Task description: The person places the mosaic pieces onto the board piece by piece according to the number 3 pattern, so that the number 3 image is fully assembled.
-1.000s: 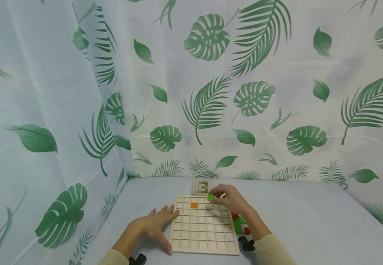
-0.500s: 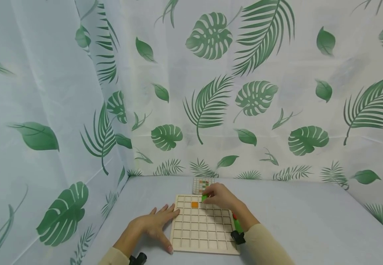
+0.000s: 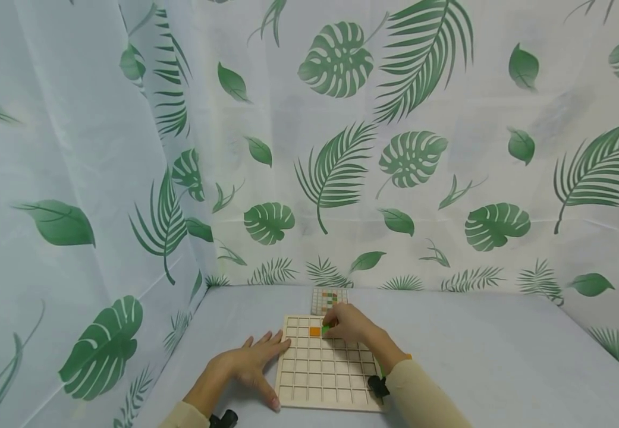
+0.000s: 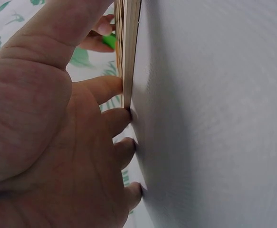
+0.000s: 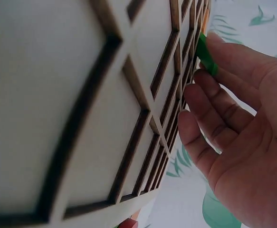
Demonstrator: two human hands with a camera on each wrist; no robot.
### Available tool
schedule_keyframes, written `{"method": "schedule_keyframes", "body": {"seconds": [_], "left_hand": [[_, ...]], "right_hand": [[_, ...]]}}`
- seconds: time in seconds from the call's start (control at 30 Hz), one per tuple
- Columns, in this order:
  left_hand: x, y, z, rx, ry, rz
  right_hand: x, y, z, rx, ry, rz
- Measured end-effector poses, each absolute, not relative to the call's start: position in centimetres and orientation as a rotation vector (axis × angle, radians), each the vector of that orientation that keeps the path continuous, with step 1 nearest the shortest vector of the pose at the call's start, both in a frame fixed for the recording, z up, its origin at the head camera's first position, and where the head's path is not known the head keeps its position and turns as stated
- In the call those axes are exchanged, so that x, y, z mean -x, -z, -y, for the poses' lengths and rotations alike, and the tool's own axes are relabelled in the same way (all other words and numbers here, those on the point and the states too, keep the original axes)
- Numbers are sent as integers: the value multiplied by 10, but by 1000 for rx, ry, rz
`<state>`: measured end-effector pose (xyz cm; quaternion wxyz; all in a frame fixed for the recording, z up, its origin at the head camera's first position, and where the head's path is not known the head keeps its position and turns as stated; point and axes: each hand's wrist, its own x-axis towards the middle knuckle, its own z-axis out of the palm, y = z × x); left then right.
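Observation:
A pale wooden grid board (image 3: 309, 364) lies on the table, with an orange tile (image 3: 315, 331) in a cell of its second row from the back. My right hand (image 3: 352, 324) pinches a green tile (image 5: 205, 53) between thumb and fingers, right at the cell beside the orange one. In the right wrist view the green tile stands tilted against the grid, and its other fingers are close to the board. My left hand (image 3: 253, 364) is spread flat at the board's left side, its fingertips at the edge and the thumb near the front corner.
Behind the board lies a small card (image 3: 318, 302) with a printed grid of coloured squares, partly covered by the right hand. More loose tiles lie at the board's right side, mostly behind the right forearm; a red piece (image 5: 128, 223) shows below the board in the right wrist view.
My right hand has carried the green tile left and down from the back edge to the cell next to the orange tile. The left hand has stayed still.

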<state>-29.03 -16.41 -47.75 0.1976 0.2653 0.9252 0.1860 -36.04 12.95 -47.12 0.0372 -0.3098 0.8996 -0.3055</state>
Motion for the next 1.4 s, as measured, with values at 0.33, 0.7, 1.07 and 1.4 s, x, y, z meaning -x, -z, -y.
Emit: {"method": "schedule_keyframes", "body": {"seconds": [0.33, 0.7, 1.07, 1.4], "left_hand": [[289, 476, 163, -734, -517, -2596], [288, 477, 163, -734, -530, -2580], [288, 478, 163, -741, -517, -2595], [288, 476, 164, -740, -520, -2595]], "right_hand": [[355, 466, -125, 903, 840, -2838], [350, 465, -122, 874, 812, -2835], [353, 466, -120, 855, 788, -2840], [352, 466, -121, 824, 807, -2841]]}}
